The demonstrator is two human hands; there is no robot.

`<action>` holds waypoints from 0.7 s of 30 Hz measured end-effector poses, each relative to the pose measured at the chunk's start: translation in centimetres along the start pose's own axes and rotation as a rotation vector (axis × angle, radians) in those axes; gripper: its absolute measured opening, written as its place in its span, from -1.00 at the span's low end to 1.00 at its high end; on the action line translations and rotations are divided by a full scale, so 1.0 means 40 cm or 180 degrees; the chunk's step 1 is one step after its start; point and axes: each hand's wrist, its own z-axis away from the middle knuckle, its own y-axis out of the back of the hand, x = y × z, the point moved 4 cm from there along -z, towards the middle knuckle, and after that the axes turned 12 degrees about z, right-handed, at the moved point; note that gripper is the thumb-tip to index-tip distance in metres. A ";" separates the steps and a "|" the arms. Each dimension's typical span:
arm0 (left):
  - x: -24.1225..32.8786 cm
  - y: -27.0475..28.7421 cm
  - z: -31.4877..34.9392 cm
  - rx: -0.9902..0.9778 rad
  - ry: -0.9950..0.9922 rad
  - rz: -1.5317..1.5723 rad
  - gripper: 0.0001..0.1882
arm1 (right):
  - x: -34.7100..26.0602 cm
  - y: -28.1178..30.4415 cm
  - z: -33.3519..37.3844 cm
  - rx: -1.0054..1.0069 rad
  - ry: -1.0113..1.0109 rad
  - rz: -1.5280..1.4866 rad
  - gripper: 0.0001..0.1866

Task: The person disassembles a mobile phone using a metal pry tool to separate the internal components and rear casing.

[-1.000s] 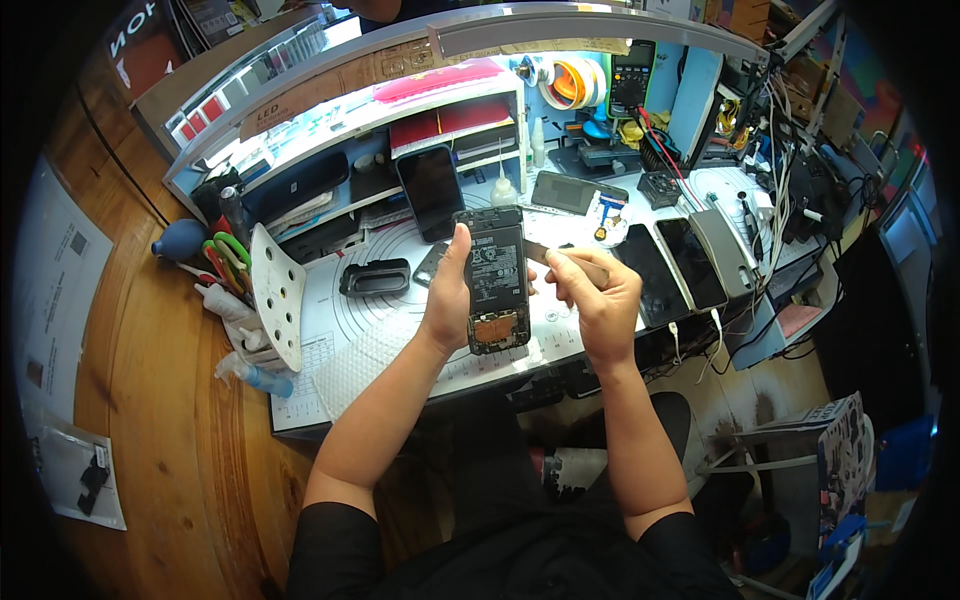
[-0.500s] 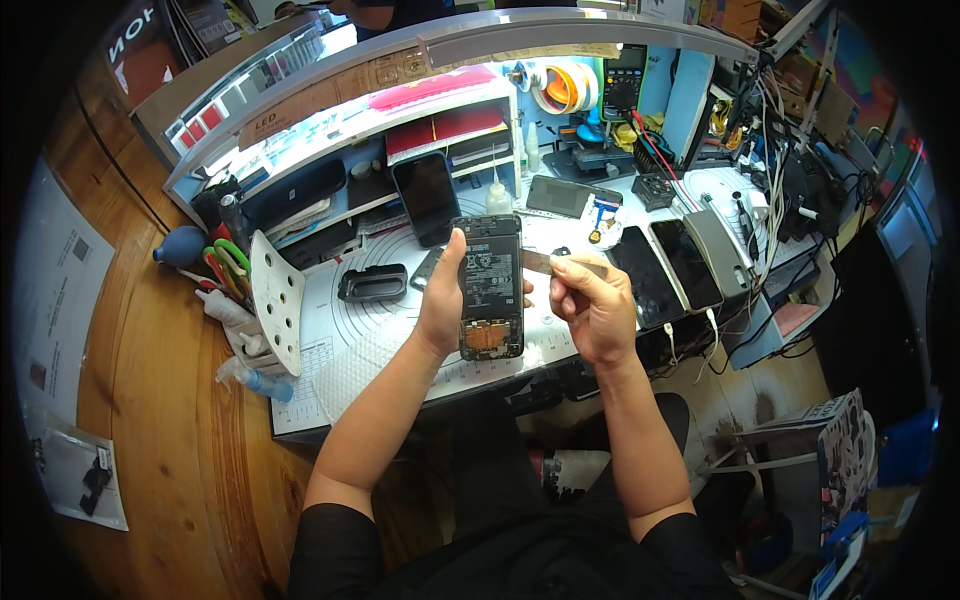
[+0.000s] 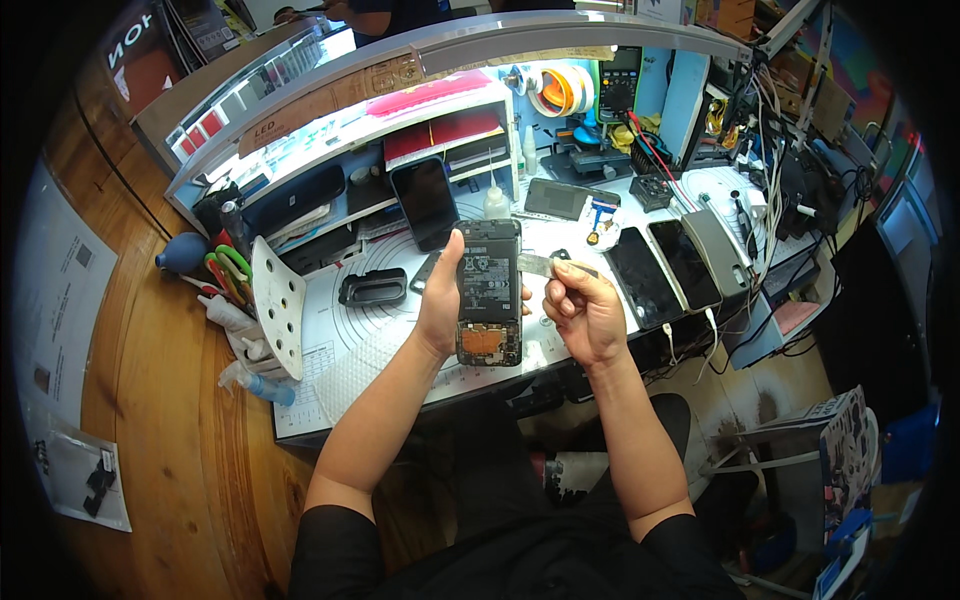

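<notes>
An opened phone (image 3: 489, 290) with its black battery and copper-coloured lower part showing is held upright in my left hand (image 3: 439, 305). My left thumb lies along its left edge, and fingertips show at its right edge. Between thumb and fingers, my right hand (image 3: 587, 312) pinches a thin flat metal pry blade (image 3: 536, 264). The blade's tip meets the phone's right edge near the upper half; whether it sits inside the seam I cannot tell. Behind the phone, a dark-screened phone (image 3: 425, 203) leans against the shelf.
A black tray-like part (image 3: 373, 287) and bubble wrap (image 3: 365, 365) lie on the white mat at left. Two phones (image 3: 643, 277) with white cables (image 3: 668, 340) nearby rest at right. A white holder (image 3: 277, 305) with tools stands left; a dropper bottle (image 3: 497, 200) is behind.
The phone's lower end has shifted slightly nearer and left. My right hand with the blade has moved a little to the left, still at the phone's right edge.
</notes>
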 end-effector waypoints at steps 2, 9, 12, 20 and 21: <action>-0.001 0.007 -0.003 -0.0165 0.0139 0.0093 -0.17 | 0.007 -0.003 0.001 0.0139 -0.0026 0.0114 -0.82; 0.005 0.010 -0.001 0.0114 -0.0104 -0.0156 -0.23 | -0.031 -0.084 0.067 0.1186 0.1216 0.1885 -0.85; 0.011 0.007 -0.003 0.0148 -0.0285 -0.0147 -0.24 | -0.031 -0.100 0.084 0.1320 0.1645 0.2641 -0.84; 0.011 0.000 -0.007 0.0194 -0.0397 -0.0151 -0.25 | -0.027 -0.110 0.089 0.1323 0.1843 0.3104 -0.85; 0.010 0.002 -0.007 0.0205 -0.0395 -0.0146 -0.25 | -0.026 -0.111 0.088 0.1315 0.1870 0.3119 -0.85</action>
